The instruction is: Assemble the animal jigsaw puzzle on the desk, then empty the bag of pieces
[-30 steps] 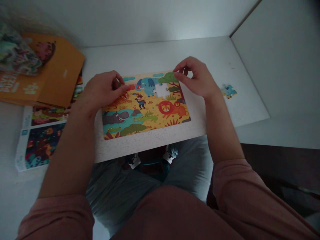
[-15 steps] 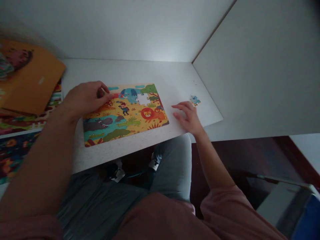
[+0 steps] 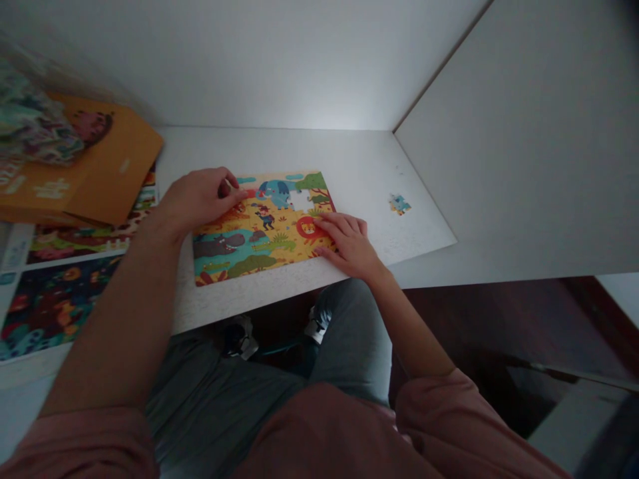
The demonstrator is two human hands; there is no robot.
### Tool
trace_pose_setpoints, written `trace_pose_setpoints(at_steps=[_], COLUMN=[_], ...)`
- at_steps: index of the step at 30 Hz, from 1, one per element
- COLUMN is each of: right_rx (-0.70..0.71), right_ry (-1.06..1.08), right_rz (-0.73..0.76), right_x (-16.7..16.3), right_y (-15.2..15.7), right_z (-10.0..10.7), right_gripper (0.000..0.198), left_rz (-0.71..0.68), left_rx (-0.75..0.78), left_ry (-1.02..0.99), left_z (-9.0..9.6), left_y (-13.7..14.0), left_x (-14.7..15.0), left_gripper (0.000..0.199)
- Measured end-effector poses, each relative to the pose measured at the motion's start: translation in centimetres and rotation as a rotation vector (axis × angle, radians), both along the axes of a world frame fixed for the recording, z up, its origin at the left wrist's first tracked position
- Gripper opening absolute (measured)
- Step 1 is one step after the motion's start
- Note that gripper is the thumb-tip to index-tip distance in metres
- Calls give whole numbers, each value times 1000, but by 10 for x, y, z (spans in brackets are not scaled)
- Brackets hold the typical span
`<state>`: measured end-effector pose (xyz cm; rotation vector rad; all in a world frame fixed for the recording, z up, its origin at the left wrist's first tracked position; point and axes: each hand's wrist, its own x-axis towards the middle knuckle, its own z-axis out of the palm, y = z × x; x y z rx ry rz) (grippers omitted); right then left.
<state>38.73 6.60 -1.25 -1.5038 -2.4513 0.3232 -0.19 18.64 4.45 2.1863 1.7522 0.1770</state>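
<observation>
A jigsaw puzzle (image 3: 269, 256) with a safari picture of an elephant, lions, a hippo and crocodiles lies on the white table. One piece-shaped white gap (image 3: 301, 200) shows beside the elephant. My left hand (image 3: 202, 199) is at the puzzle's upper left, its fingers curled and its thumb on the picture, closed on that edge; the fingertips are partly hidden. On the right side of the puzzle, over the lions, my right hand (image 3: 349, 243) lies with its fingers stretched out and apart, holding nothing. A loose blue and yellow puzzle piece (image 3: 400, 204) rests on the table to the right.
To the left are an orange box (image 3: 107, 176), a clear bag of puzzle pieces (image 3: 37, 123) and printed picture sheets (image 3: 60, 303). A white wall (image 3: 279, 63) stands behind the table (image 3: 359, 156), and a white panel (image 3: 529, 140) bounds its right side.
My right hand has moved left from the bare table onto the puzzle's right side. The left hand keeps its place on the puzzle. The view has shifted slightly left.
</observation>
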Motion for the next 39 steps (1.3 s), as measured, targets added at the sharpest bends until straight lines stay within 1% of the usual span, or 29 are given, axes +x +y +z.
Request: trace_pose_setpoints(at_steps=[5,7,9,12,14,16,18,19,21,22,23,25,27,30,33,36,37,39], right_rx=[9,4,-3,1,42,123,221,248,301,287,251,166,117,92,76,84,88,84], right_ry=[29,32,28,36,58,87,111,113,130,128,121,124,138,167,351,615,699,841], right_rz=[13,39,84,150,129,6,-211,-314,-616,-741,-829,-906,-923,-944,-896,-752,-672,-463], right_x=[-4,-10,-19,-26,-18,5,42,64,108,127,144,165,172,169,163,149,141,117], right_y=[4,8,10,10,11,17,27,33,43,48,51,54,54,55,64,81,89,106], right_z=[-3,-4,-4,-3,-1,0,-2,-3,-7,-9,-11,-14,-14,-10,-6,-2,1,10], right_gripper=[89,92,85,68,63,61,58,58,58,63,70,73,67,58,64,71,73,79], left_rz=[4,8,1,-16,-25,-31,-29,-26,-31,-33,-35,-38,-28,-19,-16,-35,-37,-25], left_rx=[-12,-10,-14,-11,-3,-13,-28,-34,-43,-46,-47,-46,-48,-50,-35,-18,-10,5], left_ry=[-39,-43,-46,-30,-23,-23,-14,-10,-20,-32,-45,-62,-58,-49,-32,-25,-29,-38], left_z=[-5,-5,-4,-3,-3,-3,-1,0,3,4,5,6,5,2,0,-2,-3,-5], left_y=[4,3,1,0,1,2,2,2,1,0,0,-1,0,2,4,4,4,3], left_x=[-2,-2,-1,-2,-3,-3,-3,-3,-2,-2,-1,-1,-2,-2,-3,-5,-5,-6], left_gripper=[46,46,46,48,49,49,48,47,42,39,37,39,45,48,46,53,55,55])
